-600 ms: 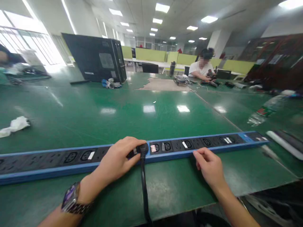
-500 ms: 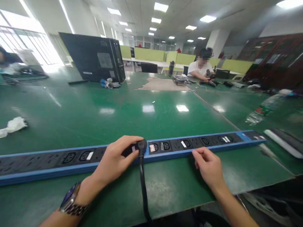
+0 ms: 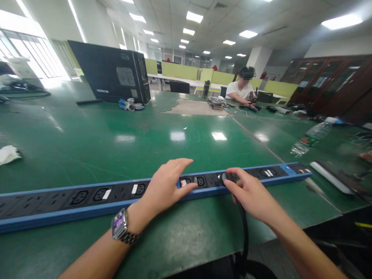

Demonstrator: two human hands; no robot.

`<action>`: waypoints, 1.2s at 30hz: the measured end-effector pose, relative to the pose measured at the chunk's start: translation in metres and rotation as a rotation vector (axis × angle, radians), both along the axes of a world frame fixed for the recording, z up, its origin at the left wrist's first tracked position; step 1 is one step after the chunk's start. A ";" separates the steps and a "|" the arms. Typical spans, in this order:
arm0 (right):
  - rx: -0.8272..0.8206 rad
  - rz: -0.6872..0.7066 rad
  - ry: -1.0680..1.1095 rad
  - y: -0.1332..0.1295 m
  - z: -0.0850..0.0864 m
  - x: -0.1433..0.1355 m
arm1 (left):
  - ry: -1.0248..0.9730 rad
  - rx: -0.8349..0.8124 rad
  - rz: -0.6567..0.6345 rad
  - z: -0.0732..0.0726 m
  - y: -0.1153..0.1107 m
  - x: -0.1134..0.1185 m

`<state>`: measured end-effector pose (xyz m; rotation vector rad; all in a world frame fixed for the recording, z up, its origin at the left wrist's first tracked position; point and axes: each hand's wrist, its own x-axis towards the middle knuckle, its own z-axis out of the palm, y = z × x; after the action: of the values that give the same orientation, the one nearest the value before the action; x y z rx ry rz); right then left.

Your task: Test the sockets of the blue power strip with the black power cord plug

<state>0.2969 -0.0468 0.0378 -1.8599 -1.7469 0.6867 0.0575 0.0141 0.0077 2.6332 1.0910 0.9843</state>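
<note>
A long blue power strip (image 3: 122, 207) with black sockets lies across the green table. Between the thumb and fingers of my right hand (image 3: 255, 193) is a black power plug (image 3: 224, 177), held at a socket right of the strip's middle. Whether its pins are seated is hidden. From it a black cable (image 3: 244, 228) drops over the near table edge. My left hand (image 3: 162, 186), with a watch (image 3: 120, 226) on its wrist, rests over the strip's middle. Its thumb and fingers are spread apart with nothing between them.
Farther back stand a black computer case (image 3: 110, 73) and a pair of gloves (image 3: 130, 104). On the right are a plastic bottle (image 3: 314, 135) and a dark flat object with a white edge (image 3: 331, 178). Crumpled tissue (image 3: 8, 155) lies left. A person (image 3: 241, 89) sits across the table.
The plug and cable have passed from my left hand to my right and moved right along the strip. My left hand has opened and shifted slightly right.
</note>
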 end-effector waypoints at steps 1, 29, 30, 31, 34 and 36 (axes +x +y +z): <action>-0.015 0.030 -0.039 0.005 0.002 0.002 | 0.041 -0.016 0.014 -0.003 0.003 -0.003; 0.142 -0.042 -0.470 0.023 0.032 0.119 | 0.242 -0.103 -0.008 -0.008 0.003 -0.002; 0.111 -0.039 -0.494 0.026 0.024 0.128 | 0.237 -0.103 -0.007 -0.008 0.003 -0.002; 0.079 -0.038 -0.506 0.029 0.016 0.134 | 0.231 -0.103 -0.005 -0.008 0.003 -0.002; 0.036 -0.023 -0.501 0.033 0.002 0.142 | 0.223 -0.104 -0.003 -0.008 0.002 -0.003; 0.054 0.002 -0.496 0.033 0.000 0.142 | 0.220 -0.100 -0.003 -0.008 0.002 -0.004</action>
<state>0.4390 -0.0141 0.0381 -2.1149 -2.0362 0.1767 0.0539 0.0165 -0.0008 2.7078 1.1470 0.6314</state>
